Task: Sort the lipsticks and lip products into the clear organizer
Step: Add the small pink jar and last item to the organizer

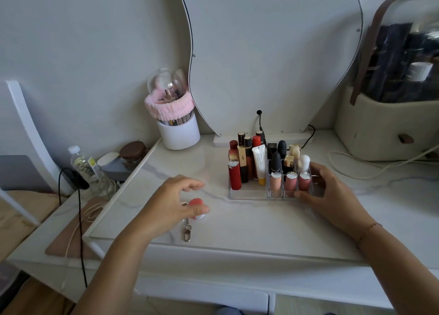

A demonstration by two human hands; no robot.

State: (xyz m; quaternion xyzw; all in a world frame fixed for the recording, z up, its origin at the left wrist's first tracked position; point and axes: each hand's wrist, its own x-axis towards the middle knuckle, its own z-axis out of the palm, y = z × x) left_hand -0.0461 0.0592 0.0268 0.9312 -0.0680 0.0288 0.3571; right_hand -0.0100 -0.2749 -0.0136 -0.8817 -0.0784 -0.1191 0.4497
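1. The marbled white tabletop (237, 231) is smooth and glossy.
2. The clear plastic organizer (249, 193) stands on it, filled with upright lipsticks, tubes and glosses.
3. The right hand (330, 191) wraps the organizer's right end, fingers curled around it.
4. The left hand (173, 200) pinches a round coral lip balm (197, 207) with a dangling metal clasp (187, 232).

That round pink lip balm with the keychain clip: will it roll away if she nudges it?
Probably. The pink lip balm looks rounded, so it may roll. Its metal clip trails on the tabletop and would likely drag, limiting that. It looks small, presumably light.
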